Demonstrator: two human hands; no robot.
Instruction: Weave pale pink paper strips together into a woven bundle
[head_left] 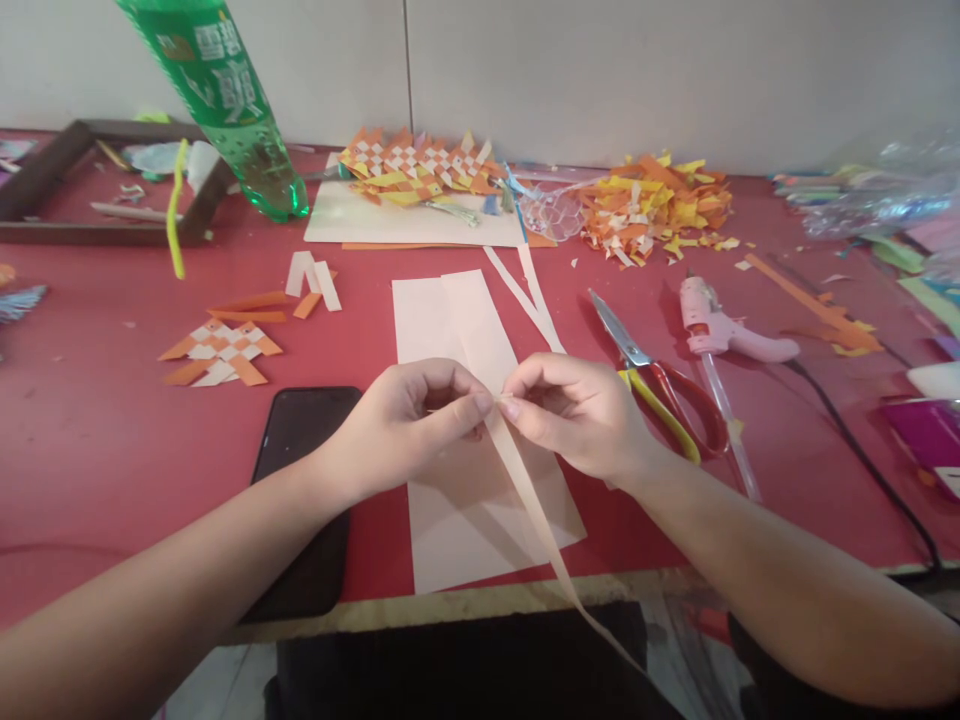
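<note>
A long pale paper strip (529, 490) is pinched near one end between my left hand (427, 415) and my right hand (570, 410). Both hands are closed, thumbs against index fingers, with their tips almost touching. The strip's long end hangs down past the table's front edge. Under my hands lie pale paper sheets (431, 540) on the red table. Close to my left forearm is a black phone (307, 425). Just right of my right hand lie scissors (637, 360) with red and yellow handles. Two narrow white strips (525, 300) rest beyond my right hand.
A pink glue gun (739, 335) with its cord lies at right. A woven orange-and-white paper piece (221, 350) is at left. Behind stand a green bottle (236, 110), a dark wooden frame (37, 185), woven paper fish shapes (424, 165) and a heap of paper scraps (652, 205).
</note>
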